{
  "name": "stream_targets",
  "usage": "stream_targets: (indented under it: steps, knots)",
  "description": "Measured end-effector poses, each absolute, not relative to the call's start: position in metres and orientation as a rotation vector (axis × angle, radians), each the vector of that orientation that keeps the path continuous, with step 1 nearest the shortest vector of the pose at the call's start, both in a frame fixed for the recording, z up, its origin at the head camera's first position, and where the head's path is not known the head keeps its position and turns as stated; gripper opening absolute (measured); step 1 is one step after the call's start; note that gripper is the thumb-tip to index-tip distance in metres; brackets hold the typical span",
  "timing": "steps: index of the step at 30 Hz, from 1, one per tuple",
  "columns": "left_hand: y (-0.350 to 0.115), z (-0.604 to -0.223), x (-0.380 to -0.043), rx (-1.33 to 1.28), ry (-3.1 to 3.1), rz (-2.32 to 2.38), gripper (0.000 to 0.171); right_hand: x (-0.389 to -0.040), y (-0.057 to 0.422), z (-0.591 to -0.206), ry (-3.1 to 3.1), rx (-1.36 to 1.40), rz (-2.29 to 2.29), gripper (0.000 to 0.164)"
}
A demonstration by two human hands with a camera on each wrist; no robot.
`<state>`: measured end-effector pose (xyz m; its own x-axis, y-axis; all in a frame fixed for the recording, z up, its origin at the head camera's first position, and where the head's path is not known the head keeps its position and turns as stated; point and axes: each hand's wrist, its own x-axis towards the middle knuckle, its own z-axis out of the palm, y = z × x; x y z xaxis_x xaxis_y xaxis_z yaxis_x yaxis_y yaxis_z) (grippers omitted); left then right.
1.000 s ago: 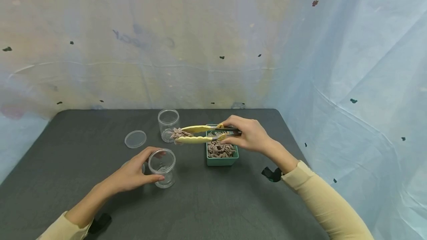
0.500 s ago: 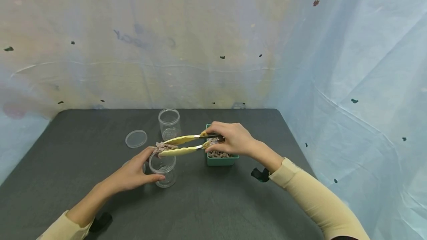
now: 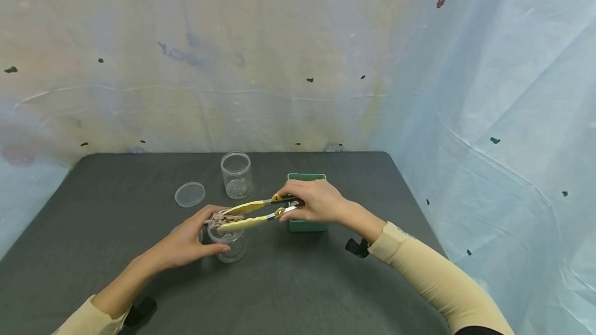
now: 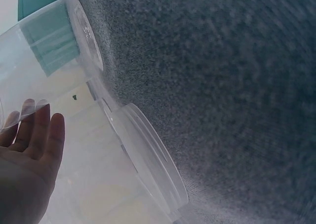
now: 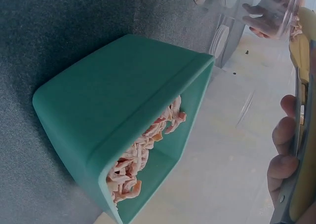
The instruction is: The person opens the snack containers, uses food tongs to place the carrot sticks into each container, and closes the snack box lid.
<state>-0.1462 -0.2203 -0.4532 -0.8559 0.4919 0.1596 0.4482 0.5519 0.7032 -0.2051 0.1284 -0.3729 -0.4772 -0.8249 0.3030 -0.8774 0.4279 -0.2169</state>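
My left hand (image 3: pixel 186 242) holds a clear round jar (image 3: pixel 236 250) by its side, thumb in front and fingers behind. In the left wrist view the fingers show partly through the jar's wall (image 4: pixel 44 41). My right hand (image 3: pixel 314 201) grips tongs with yellow scalloped tips (image 3: pixel 244 224). Between those tips is a clump of pinkish-brown strips (image 3: pixel 218 219), right at the jar's mouth. Under my right hand stands a green rectangular tub (image 3: pixel 307 226). More strips (image 5: pixel 133 160) lie inside it, as the right wrist view shows.
A second clear jar (image 3: pixel 236 172) stands upright farther back. Left of it, a clear round lid (image 3: pixel 190 194) lies flat on the dark table (image 3: pixel 298 293). Another clear round container (image 4: pixel 153 160) is close to my left hand. A pale sheet (image 3: pixel 279 40) hangs behind the table.
My right hand has carried the tongs and strips left and down, from beyond the held jar to its mouth. My left hand and the jar have stayed in place.
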Motion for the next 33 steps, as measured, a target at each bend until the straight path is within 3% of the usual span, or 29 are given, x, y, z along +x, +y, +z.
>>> stream_targets:
  steps: [22, 33]
  knots:
    - [-0.22, -0.455, -0.146, 0.859, 2.738, 1.203, 0.074, -0.203, 0.132, -0.371, -2.559, 1.487, 0.535, 0.047]
    - [-0.221, -0.456, -0.146, 0.87, 2.7, 1.253, 0.075, -0.201, 0.173, -0.361, -2.531, 1.328, 0.581, 0.049]
